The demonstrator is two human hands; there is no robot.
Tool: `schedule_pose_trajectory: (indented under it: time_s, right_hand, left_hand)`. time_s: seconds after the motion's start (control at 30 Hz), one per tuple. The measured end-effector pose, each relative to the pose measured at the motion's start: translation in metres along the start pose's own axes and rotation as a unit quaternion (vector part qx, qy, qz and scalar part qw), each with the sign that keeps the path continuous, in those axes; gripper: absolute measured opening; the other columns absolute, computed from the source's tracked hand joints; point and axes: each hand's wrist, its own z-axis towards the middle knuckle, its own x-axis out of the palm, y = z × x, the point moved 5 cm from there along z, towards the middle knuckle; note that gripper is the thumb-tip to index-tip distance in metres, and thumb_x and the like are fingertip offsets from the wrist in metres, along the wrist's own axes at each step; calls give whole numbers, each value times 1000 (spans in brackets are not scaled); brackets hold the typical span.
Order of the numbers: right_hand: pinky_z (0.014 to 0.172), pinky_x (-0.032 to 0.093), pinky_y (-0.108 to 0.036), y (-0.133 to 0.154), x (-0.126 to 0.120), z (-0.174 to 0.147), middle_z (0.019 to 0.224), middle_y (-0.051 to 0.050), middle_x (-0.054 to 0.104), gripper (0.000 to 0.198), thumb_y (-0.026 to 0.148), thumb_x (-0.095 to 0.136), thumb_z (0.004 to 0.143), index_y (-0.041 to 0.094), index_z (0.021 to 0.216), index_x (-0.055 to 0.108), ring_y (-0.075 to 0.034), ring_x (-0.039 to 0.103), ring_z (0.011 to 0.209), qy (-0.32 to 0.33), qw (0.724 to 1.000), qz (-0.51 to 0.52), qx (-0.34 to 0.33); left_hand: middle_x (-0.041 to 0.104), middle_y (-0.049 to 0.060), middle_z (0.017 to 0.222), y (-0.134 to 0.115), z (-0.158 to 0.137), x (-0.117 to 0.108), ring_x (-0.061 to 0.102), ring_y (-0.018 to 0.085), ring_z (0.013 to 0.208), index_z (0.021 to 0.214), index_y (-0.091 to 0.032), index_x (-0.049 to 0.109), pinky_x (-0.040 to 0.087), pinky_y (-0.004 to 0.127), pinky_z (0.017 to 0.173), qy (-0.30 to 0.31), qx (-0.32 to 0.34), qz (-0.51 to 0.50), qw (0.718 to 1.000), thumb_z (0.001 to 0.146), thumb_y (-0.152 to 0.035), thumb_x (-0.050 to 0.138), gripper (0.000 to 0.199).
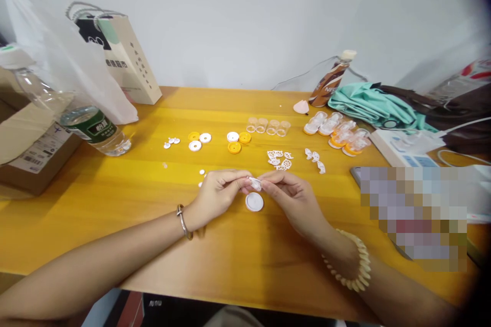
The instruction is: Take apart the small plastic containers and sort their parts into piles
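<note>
Between the fingertips of both hands is a small white plastic part (255, 183), partly covered by the fingers. My left hand (220, 191) pinches it from the left, and my right hand (289, 194) grips it from the right. Just below lies a round white disc with a raised rim (254, 202), flat on the table. Small white wheel-like pieces (279, 159) are scattered beyond my right hand, with a few curved white pieces (315, 157) to their right. Small white round pieces (202, 172) sit beside my left hand, partly hidden by it.
White and yellow rings (233, 147), clear cups (262, 125) and assembled clear pieces with orange bases (339, 133) stand farther back. A water bottle (95, 125) and cardboard box (38, 158) are at left. A power strip (402, 150) and blurred phone (406, 219) lie at right.
</note>
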Motion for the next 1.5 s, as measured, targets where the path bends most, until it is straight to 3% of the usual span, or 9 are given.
schedule_pose_trajectory:
  time_s: [0.13, 0.27, 0.47, 0.67, 0.83, 1.07, 1.23, 1.5]
  right_hand:
    - [63, 49, -22, -9, -6, 1, 72, 1, 67, 11, 27, 61, 77, 19, 71, 61, -10, 61, 66, -22, 999, -2, 25]
    - [65, 50, -23, -10, -9, 2, 74, 0, 66, 8, 26, 61, 77, 19, 79, 61, -10, 61, 66, -31, 999, -19, 20]
    - [71, 51, -27, -1, -5, -2, 82, -2, 65, 16, 21, 58, 79, 21, 95, 59, -12, 61, 72, -6, 990, -115, -84]
    - [70, 51, -26, 9, -3, -4, 83, -2, 64, 19, 16, 61, 77, 21, 94, 58, -12, 60, 72, 26, 948, -251, -193]
    - [69, 49, -27, 17, -1, -7, 81, -3, 63, 11, 16, 56, 81, 21, 90, 57, -13, 59, 75, 80, 905, -331, -254]
    - [69, 48, -26, 16, 1, -4, 80, -2, 62, 6, 18, 51, 84, 20, 88, 56, -12, 57, 74, 112, 912, -324, -224]
    - [72, 48, -29, 16, 4, -3, 81, -3, 60, 10, 21, 46, 87, 21, 88, 56, -15, 56, 78, 155, 906, -337, -201]
    - [68, 47, -29, 18, 9, -7, 82, -6, 59, 19, 19, 38, 89, 21, 85, 57, -15, 54, 76, 188, 857, -415, -241]
  left_hand:
    - [65, 2, 69, 2, 1, 0, 58, 11, 64, 77, -13, 68, 49, 22, 64, 6, -43, -38, 998, 81, -27, 55, 19]
    - [66, 3, 69, 13, 2, 3, 57, 9, 63, 78, -12, 68, 48, 21, 64, 32, -123, -150, 980, 78, -28, 59, 18]
    - [65, 4, 73, 25, 1, 8, 58, 9, 67, 80, -12, 67, 46, 21, 69, 63, -193, -317, 926, 75, -32, 64, 21]
    - [64, 4, 70, 22, -1, 10, 58, 10, 65, 75, -10, 66, 46, 23, 69, 88, -204, -336, 916, 74, -35, 64, 25]
    - [64, 4, 68, 21, -1, 11, 57, 9, 62, 72, -10, 64, 44, 20, 63, 102, -174, -284, 937, 78, -37, 59, 28]
    - [63, 4, 67, 14, 2, 7, 57, 10, 62, 71, -11, 62, 45, 21, 63, 94, -138, -143, 976, 79, -36, 55, 28]
    - [61, 3, 65, 5, 3, 4, 57, 12, 64, 67, -12, 59, 45, 23, 65, 95, -109, -72, 987, 84, -36, 44, 34]
    - [49, -2, 57, 7, -2, 6, 43, 8, 54, 63, -13, 54, 33, 19, 52, 75, -50, 126, 988, 86, -37, 41, 35]
